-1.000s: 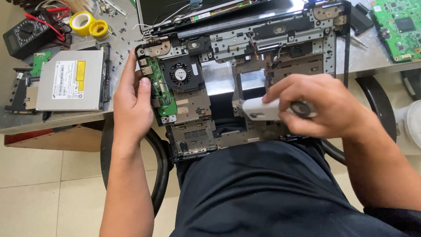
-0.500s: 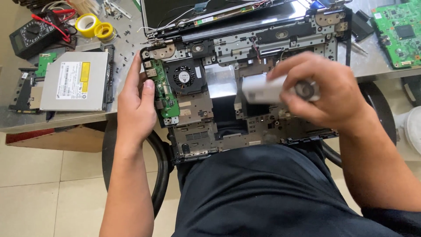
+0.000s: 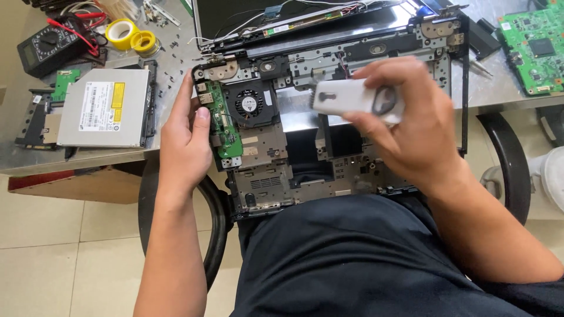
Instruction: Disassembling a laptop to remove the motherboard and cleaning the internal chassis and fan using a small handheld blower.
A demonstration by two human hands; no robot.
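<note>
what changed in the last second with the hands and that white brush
The right hand carried the white brush up the opened laptop, from the edge near the person's lap to the middle, closer to the fan. The left hand kept gripping the laptop's left edge; the disc drive stayed put.

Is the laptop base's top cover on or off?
Off: the laptop base shows its bare fan and green board.

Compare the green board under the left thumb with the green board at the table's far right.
The narrow green board sits mounted in the opened laptop base, held by the left hand; the loose green board lies free on the table. The first is a slim strip, the second broad and squarish. Both are green.
</note>
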